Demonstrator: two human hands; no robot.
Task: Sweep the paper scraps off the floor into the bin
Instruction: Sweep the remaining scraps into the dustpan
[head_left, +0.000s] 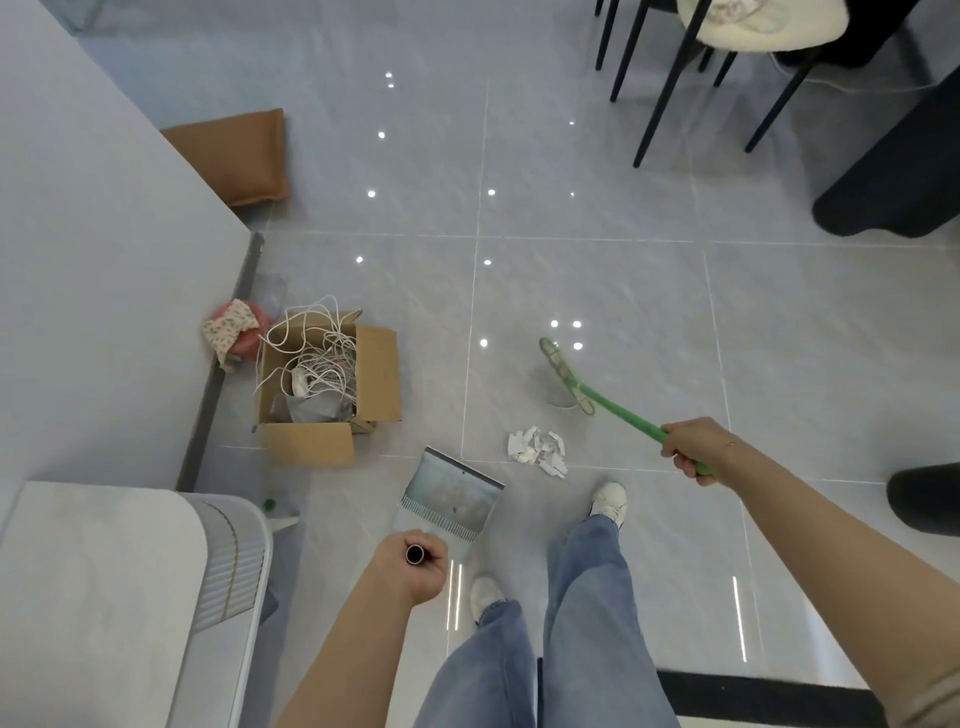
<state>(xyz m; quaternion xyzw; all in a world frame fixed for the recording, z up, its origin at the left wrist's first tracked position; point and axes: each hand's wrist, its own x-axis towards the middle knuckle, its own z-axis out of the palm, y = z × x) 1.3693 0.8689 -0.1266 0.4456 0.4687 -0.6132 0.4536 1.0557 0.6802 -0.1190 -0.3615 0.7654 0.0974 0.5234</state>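
you're mid-sweep, with the scraps gathered but not yet in the pan. your right hand (693, 451) is wrapped around the green broom handle (628, 415), and the broom head (563, 376) sits on the floor beyond the paper scraps (537, 449), apart from them. your left hand (413, 569) grips the top of the dustpan's upright handle (415, 554), and the dustpan (451, 496) rests on the floor just left of the pile, its lip turned away from you and not toward the paper.

the next move, as i judge it, calls for turning the pan's lip to face the scraps, then drawing the broom back through the pile toward the pan. no bin is clearly in view, so i can't tell where you'll empty it.

room is good ahead and to the right on the bare tiles (623, 208). the cardboard box (327, 384) of white cords stands near the pan's left, and your right shoe (608, 501) is near the pile, so keep the stroke short.
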